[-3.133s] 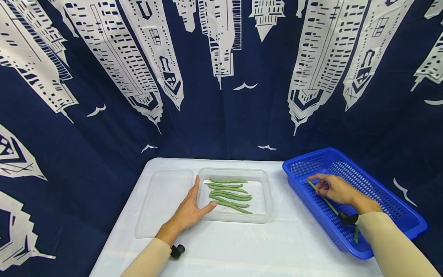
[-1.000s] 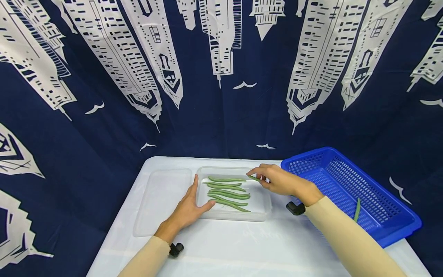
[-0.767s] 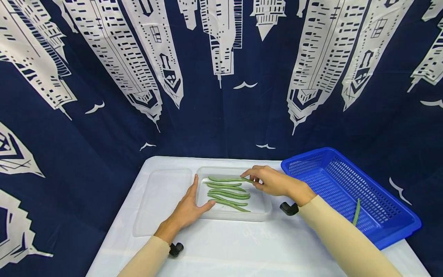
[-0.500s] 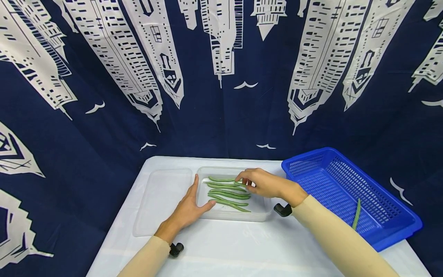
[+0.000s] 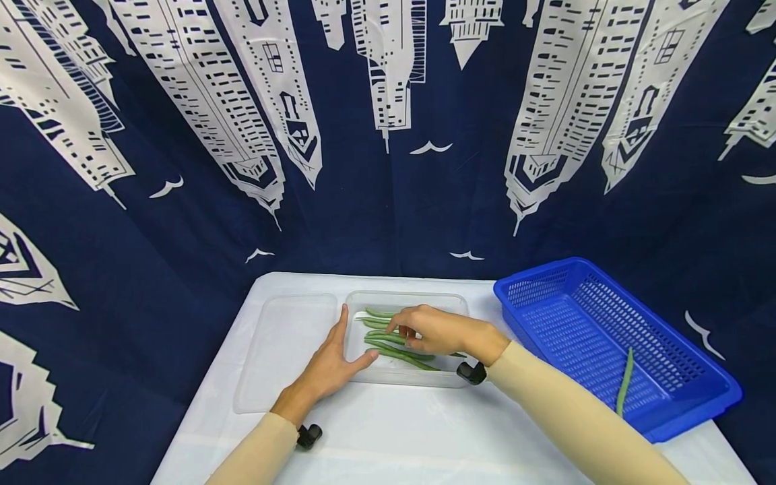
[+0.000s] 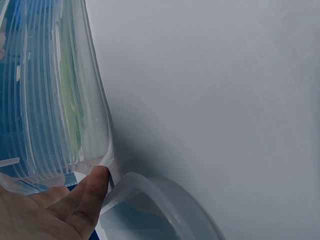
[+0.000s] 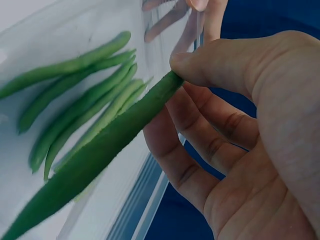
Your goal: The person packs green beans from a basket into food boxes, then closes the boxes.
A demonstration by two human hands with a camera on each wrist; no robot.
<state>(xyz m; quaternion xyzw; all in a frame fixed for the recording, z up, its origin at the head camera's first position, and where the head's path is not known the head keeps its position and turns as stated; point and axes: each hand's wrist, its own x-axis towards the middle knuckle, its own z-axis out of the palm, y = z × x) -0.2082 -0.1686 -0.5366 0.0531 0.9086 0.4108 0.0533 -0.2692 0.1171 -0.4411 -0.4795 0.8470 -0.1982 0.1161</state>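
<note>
A clear plastic container (image 5: 406, 379) stands on the white table with several green beans (image 5: 409, 358) laid side by side in it. My right hand (image 5: 439, 330) is over the container and pinches one green bean (image 7: 102, 147) by its end between thumb and fingers. In the right wrist view that bean slants above the row of others. My left hand (image 5: 327, 367) rests at the container's left side, thumb and fingers spread. In the left wrist view its fingertips (image 6: 97, 180) touch the container wall. Part of the bean row is hidden behind my right hand.
A clear lid (image 5: 281, 357) lies flat to the left of the container. At the right, a blue perforated basket (image 5: 515, 316) holds one green bean (image 5: 625, 382). Dark blue cloth with white building prints (image 5: 388, 202) hangs behind the table.
My right hand has taken a green bean out of the blue basket, carried it left over the container, and moved further left and towards the front. My left hand has stayed in place.
</note>
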